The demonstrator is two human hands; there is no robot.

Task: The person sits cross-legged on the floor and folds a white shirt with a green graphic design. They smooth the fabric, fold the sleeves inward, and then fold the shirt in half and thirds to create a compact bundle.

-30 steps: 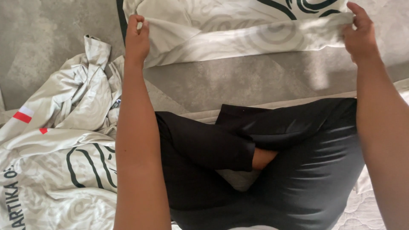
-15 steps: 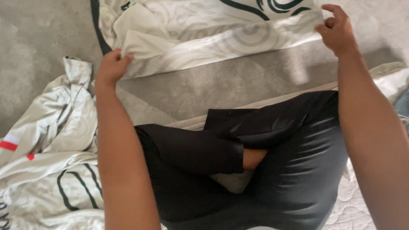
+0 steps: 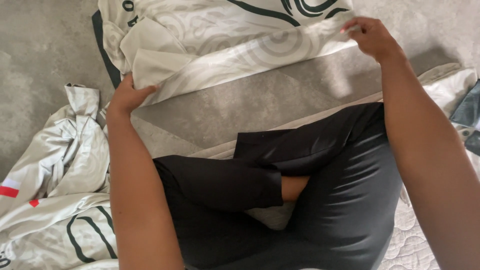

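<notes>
The pale patterned sheet [image 3: 225, 45] lies on the grey floor [image 3: 40, 60], just beyond the person's black-trousered legs [image 3: 300, 200]. The left hand [image 3: 127, 95] grips the sheet's near-left corner, fingers closed over the fabric; the right hand [image 3: 372, 37] pinches the sheet's near-right edge. One fold shows along the sheet's near edge, so folding looks begun, not finished. A second crumpled sheet [image 3: 55, 190] waits left of the legs, unfolded.
</notes>
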